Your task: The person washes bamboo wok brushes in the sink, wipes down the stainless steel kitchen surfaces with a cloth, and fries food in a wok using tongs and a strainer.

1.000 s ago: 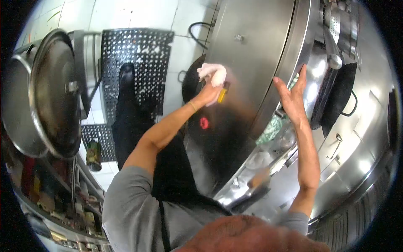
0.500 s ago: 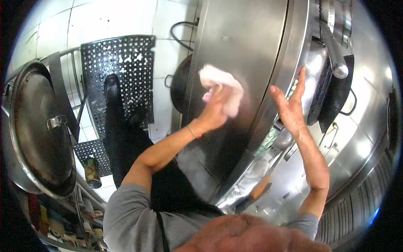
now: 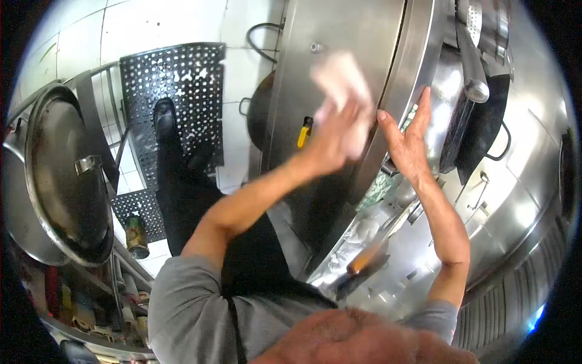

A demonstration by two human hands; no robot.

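Observation:
My left hand [image 3: 333,142] is closed on a pale pinkish-white cloth [image 3: 344,76], pressed against a vertical-looking stainless steel panel [image 3: 339,24]. Motion blurs both cloth and fingertips. Just left of this hand, a small yellow-and-black handle [image 3: 304,133] shows against the panel. My right hand [image 3: 407,142] rests on the steel edge [image 3: 397,79] of the unit, its thumb and fingers spread and nothing in its grasp.
Along the right stand a dark wok [image 3: 485,130] and a steel-handled utensil [image 3: 476,88]. An orange-handled tool [image 3: 362,262] lies nearer my body. A large lidded pot [image 3: 66,176] is at left, with a perforated black mat [image 3: 182,73] and a can [image 3: 136,236] on the floor.
My left hand has swept the cloth up and right across the panel, and the yellow-and-black handle now shows. My right hand stays on the edge. The view has shifted slightly.

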